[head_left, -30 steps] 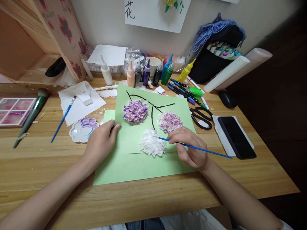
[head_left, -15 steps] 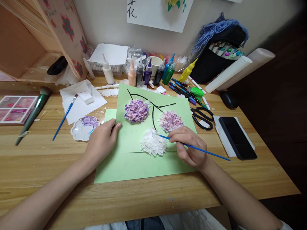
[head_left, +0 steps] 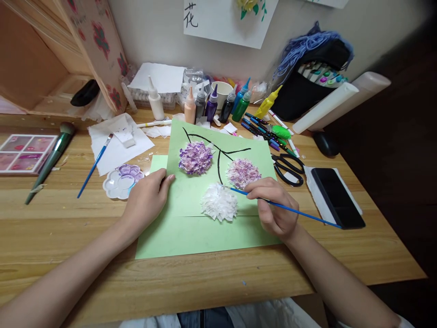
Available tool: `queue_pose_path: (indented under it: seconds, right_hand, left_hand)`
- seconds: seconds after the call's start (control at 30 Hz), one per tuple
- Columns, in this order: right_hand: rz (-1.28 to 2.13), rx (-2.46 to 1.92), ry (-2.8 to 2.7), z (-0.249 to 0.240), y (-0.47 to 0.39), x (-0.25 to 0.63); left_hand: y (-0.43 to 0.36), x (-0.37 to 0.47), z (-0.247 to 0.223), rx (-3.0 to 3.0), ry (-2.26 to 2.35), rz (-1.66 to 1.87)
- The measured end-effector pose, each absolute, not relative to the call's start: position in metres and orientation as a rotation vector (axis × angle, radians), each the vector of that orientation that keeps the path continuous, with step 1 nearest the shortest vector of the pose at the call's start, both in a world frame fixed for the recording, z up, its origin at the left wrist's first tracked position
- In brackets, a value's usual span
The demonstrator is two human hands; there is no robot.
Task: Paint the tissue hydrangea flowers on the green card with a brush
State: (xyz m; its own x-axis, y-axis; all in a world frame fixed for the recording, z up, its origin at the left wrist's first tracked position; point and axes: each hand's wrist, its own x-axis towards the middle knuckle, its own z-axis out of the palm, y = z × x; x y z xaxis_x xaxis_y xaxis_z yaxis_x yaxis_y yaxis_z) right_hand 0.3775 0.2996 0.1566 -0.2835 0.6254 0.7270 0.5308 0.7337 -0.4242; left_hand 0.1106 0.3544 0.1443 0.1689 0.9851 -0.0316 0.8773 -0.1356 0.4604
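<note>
My right hand [head_left: 275, 205] pinches a thin blue paintbrush [head_left: 290, 208], its tip at the upper edge of a white paper flower [head_left: 219, 203]. Whether the bristles touch it is hard to tell. The flower lies on a green sheet [head_left: 191, 196] with black drawn stems, below a dark purple flower [head_left: 195, 158] and a paler purple one [head_left: 243, 173]. My left hand [head_left: 148, 193] grips the sheet's left edge, thumb on top. Under that sheet lies another green sheet [head_left: 164, 241].
A paint palette [head_left: 116, 184] and a second blue brush [head_left: 94, 165] are at the left. Black scissors [head_left: 289, 169] and a phone [head_left: 337, 197] lie right. Several paint bottles [head_left: 211, 104] and pens [head_left: 261, 130] stand or lie behind the sheets.
My right hand has shifted slightly right and up, drawing the brush tip from the white flower's top toward its upper right edge. My left hand keeps its grip.
</note>
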Motion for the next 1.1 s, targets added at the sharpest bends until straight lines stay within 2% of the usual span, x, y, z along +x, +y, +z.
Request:
queue_pose_path:
  seconds: [0.5,1.1]
  right_hand:
    - [0.248,-0.930,-1.838,0.144,0.294,0.371]
    - [0.231,-0.994,-1.901,0.143,0.298,0.363]
  left_hand:
    - [0.352,0.109,0.140,2.050,1.707,0.478]
    - [0.350,0.109,0.144,2.038,1.707,0.410]
